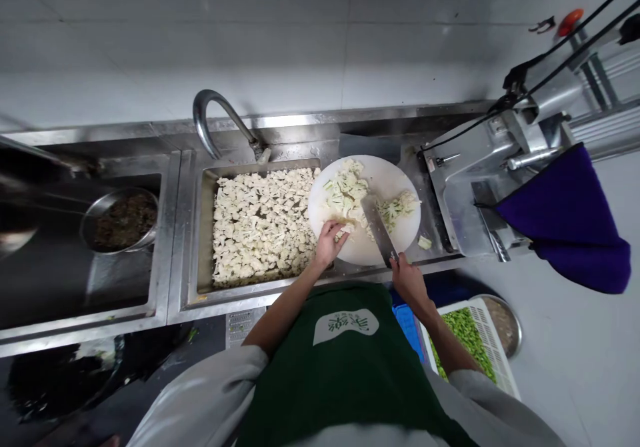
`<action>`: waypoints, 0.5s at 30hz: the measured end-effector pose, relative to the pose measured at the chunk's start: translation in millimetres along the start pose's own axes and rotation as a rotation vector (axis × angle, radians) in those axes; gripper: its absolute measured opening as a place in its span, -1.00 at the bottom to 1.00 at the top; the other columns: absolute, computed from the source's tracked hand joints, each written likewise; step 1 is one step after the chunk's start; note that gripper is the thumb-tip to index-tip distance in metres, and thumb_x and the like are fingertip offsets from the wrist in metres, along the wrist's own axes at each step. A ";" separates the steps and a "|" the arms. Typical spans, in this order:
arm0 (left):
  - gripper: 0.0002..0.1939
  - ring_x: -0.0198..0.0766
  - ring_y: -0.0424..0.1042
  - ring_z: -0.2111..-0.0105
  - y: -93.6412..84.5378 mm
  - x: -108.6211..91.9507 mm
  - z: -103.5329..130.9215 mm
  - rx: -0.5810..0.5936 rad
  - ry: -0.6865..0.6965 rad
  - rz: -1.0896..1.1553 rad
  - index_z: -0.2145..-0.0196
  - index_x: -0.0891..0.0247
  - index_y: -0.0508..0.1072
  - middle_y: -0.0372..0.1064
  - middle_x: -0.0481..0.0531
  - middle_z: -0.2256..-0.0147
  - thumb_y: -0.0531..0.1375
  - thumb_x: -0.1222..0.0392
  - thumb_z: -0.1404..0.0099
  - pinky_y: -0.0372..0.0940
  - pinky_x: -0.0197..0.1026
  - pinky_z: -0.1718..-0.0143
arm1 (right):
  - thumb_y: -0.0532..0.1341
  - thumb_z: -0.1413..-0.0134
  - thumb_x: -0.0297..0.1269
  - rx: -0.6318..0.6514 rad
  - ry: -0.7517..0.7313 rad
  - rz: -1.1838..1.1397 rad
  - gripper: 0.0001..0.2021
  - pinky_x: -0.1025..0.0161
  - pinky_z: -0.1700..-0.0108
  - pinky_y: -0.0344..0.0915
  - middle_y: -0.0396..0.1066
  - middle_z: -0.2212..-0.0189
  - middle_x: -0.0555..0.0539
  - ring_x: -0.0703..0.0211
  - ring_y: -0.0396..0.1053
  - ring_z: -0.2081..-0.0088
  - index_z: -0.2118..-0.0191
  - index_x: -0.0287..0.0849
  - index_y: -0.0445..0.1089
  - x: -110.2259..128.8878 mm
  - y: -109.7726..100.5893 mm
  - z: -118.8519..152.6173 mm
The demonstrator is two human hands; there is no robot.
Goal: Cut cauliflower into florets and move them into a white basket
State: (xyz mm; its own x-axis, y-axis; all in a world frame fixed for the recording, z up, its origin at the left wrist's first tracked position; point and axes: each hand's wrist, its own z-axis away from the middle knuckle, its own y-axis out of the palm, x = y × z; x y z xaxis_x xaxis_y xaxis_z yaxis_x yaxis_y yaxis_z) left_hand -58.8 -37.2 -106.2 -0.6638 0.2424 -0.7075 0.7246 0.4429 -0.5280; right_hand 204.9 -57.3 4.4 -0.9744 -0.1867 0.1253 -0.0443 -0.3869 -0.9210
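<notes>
The cauliflower piece (345, 231) lies at the near edge of the round white cutting board (383, 170), pinched between the thumb and fingers of the left hand (327, 243). The right hand (407, 279) is closed around the handle of a broad knife (379, 228), its blade slanting across the board between two cauliflower heaps, a larger one (346, 190) on the left and a smaller one (400, 208) on the right. A scrap (425, 242) lies just beside the board, on the metal counter.

Left of the board, a sink (206, 233) is spread almost wall to wall with small white florets (265, 223); a curved tap (201, 117) stands behind it. In the darker sink (45, 287) farther left sits a round metal bowl (86, 232) holding something brown, too unclear to name.

Below the counter on the right, a white basket (490, 340) holds chopped greens (465, 341). Partly behind it, a round metal pot (519, 340) has greyish-brown contents. A blue container (407, 327) shows beside the apron (345, 373); its contents are hidden.
</notes>
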 end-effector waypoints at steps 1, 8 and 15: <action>-0.73 -0.05 0.49 -0.01 -3.0 0.8 3.8 -0.010 -0.010 0.006 -0.01 0.17 0.58 0.46 0.19 0.04 0.23 0.01 -0.48 0.45 0.04 -0.11 | -0.10 -0.56 -0.17 0.031 -0.011 0.012 -0.64 0.20 0.23 0.29 0.61 0.24 -0.30 -0.11 0.62 0.18 -0.13 -0.27 0.32 -0.5 3.8 5.6; -0.74 -0.07 0.52 0.03 -2.3 -11.4 23.8 -0.055 -0.072 0.031 0.09 0.19 0.59 0.49 0.19 0.10 0.18 0.02 -0.51 0.47 0.01 -0.08 | -0.14 -0.58 -0.15 0.185 -0.081 0.006 -0.64 0.23 0.23 0.29 0.61 0.25 -0.23 -0.09 0.64 0.18 -0.10 -0.18 0.32 -2.0 20.4 31.5; -0.78 -0.07 0.52 0.05 -0.1 -10.6 22.3 -0.081 -0.072 0.041 0.12 0.19 0.58 0.49 0.19 0.12 0.17 0.08 -0.50 0.47 0.03 -0.07 | -0.15 -0.57 -0.22 0.222 -0.148 0.062 -0.65 0.18 0.17 0.34 0.59 0.17 -0.32 -0.12 0.62 0.10 -0.12 -0.24 0.29 13.4 21.4 13.0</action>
State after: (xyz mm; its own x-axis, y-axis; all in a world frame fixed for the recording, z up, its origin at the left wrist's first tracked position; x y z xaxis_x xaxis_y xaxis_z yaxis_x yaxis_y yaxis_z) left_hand -47.7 -59.1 -109.1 -0.6167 0.2006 -0.7612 0.7315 0.5032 -0.4601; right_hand 193.7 -79.9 -8.9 -0.9303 -0.3395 0.1386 0.0796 -0.5559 -0.8274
